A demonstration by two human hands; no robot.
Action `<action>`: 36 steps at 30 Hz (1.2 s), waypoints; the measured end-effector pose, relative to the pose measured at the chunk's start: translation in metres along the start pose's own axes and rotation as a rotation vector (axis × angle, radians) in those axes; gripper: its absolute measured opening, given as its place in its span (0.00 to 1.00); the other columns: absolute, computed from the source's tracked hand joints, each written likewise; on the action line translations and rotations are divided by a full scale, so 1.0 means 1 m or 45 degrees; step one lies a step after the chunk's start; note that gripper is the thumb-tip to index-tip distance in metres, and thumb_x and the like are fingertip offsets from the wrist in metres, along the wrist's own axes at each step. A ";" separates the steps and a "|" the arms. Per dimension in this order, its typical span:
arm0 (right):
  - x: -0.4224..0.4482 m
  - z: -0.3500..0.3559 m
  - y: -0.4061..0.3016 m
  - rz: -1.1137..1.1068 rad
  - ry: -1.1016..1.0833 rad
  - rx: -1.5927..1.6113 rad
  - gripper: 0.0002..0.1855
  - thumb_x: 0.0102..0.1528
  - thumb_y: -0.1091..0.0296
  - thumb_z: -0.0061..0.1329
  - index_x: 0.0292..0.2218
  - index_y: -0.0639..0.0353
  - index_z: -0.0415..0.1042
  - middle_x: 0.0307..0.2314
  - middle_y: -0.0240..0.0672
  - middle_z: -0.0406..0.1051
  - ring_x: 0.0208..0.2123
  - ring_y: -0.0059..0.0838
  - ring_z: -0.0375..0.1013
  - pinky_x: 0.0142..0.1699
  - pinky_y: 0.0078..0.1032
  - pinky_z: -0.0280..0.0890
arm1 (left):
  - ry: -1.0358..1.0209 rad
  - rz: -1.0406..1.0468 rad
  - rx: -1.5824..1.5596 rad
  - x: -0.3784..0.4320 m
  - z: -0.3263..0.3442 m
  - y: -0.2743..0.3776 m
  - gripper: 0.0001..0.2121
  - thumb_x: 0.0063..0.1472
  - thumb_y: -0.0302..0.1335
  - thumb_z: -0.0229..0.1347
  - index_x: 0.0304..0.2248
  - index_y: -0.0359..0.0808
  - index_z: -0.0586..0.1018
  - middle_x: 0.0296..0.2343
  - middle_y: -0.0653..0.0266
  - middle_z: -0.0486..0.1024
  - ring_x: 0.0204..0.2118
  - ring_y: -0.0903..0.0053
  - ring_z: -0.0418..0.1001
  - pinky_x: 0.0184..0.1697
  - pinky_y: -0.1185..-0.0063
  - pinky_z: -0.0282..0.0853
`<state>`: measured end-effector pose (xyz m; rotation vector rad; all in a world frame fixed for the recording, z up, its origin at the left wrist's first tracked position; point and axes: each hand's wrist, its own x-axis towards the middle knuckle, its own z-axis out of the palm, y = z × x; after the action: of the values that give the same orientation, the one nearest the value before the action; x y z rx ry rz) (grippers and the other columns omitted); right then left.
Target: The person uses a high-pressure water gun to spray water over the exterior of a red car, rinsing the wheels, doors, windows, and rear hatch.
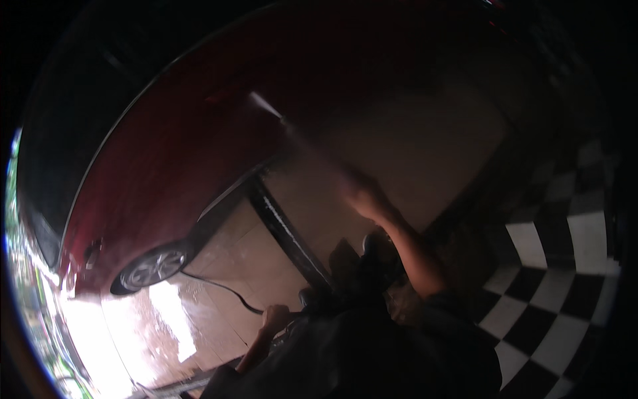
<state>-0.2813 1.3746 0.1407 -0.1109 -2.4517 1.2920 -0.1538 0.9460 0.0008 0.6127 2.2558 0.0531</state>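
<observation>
In the dim light, my right hand (365, 197) is closed around the rear of a spray wand (305, 140), blurred and partly lost in shadow. A white jet of spray (265, 103) leaves its tip towards the side of a dark red car (164, 169). Lower down, near my body, my left hand (275, 317) is shut on a black hose (225, 288). The hose runs along the floor from beside the car's alloy wheel (153, 266) up to that hand.
A dark, glossy strip (286, 227) crosses the wet tiled floor (234, 259) between the car and my feet. Black and white checkered tiles (543, 294) lie to the right. Bright daylight glares off the floor at lower left. The upper right is very dark.
</observation>
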 end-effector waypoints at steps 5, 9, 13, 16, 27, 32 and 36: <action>0.002 -0.083 0.148 0.992 0.434 0.327 0.18 0.48 0.58 0.55 0.20 0.65 0.68 0.11 0.34 0.66 0.11 0.27 0.67 0.18 0.26 0.62 | 0.301 0.114 0.150 0.007 0.001 -0.010 0.19 0.54 0.49 0.51 0.19 0.42 0.77 0.18 0.64 0.74 0.21 0.69 0.75 0.23 0.71 0.67; -0.016 -0.156 0.266 0.986 0.918 0.680 0.10 0.49 0.70 0.53 0.21 0.64 0.68 0.11 0.29 0.63 0.09 0.21 0.62 0.12 0.22 0.59 | 0.270 0.086 0.232 0.042 -0.025 0.002 0.19 0.55 0.45 0.51 0.16 0.41 0.75 0.16 0.64 0.72 0.20 0.69 0.74 0.20 0.72 0.66; -0.010 -0.138 0.292 1.056 0.921 0.797 0.11 0.52 0.70 0.51 0.21 0.61 0.65 0.12 0.28 0.61 0.09 0.20 0.60 0.12 0.21 0.55 | 0.484 0.082 -0.046 0.047 -0.028 0.022 0.20 0.52 0.45 0.56 0.16 0.34 0.75 0.13 0.56 0.71 0.16 0.62 0.72 0.18 0.71 0.66; -0.001 -0.085 0.291 1.092 0.659 0.504 0.12 0.53 0.69 0.50 0.20 0.60 0.65 0.12 0.27 0.60 0.09 0.19 0.58 0.12 0.20 0.54 | 0.240 -0.021 0.022 0.034 -0.041 0.051 0.11 0.50 0.46 0.57 0.26 0.50 0.79 0.19 0.63 0.72 0.21 0.67 0.73 0.24 0.69 0.69; -0.037 0.245 0.220 1.007 -0.426 0.458 0.19 0.47 0.55 0.53 0.15 0.58 0.65 0.07 0.27 0.60 0.08 0.21 0.61 0.14 0.26 0.58 | 0.230 -0.564 -0.298 -0.079 0.044 -0.004 0.21 0.47 0.50 0.57 0.16 0.37 0.78 0.16 0.55 0.73 0.22 0.58 0.74 0.26 0.66 0.69; -0.113 0.396 0.119 0.364 -0.781 0.514 0.21 0.47 0.57 0.49 0.42 0.54 0.71 0.31 0.45 0.74 0.32 0.40 0.75 0.35 0.32 0.69 | 0.056 -0.539 -0.244 -0.120 0.076 -0.035 0.19 0.46 0.49 0.58 0.16 0.39 0.77 0.17 0.55 0.74 0.24 0.58 0.75 0.29 0.65 0.69; -0.113 0.365 0.061 0.066 -0.912 0.528 0.23 0.48 0.59 0.47 0.46 0.55 0.67 0.36 0.48 0.72 0.38 0.43 0.73 0.41 0.32 0.68 | 0.213 -0.482 -0.333 -0.128 0.101 -0.021 0.20 0.45 0.48 0.60 0.14 0.38 0.76 0.13 0.55 0.72 0.19 0.58 0.73 0.23 0.66 0.68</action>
<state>-0.3114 1.0979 -0.1278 0.4782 -2.6447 2.1146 -0.0174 0.8554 0.0134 0.0401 2.4358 0.2130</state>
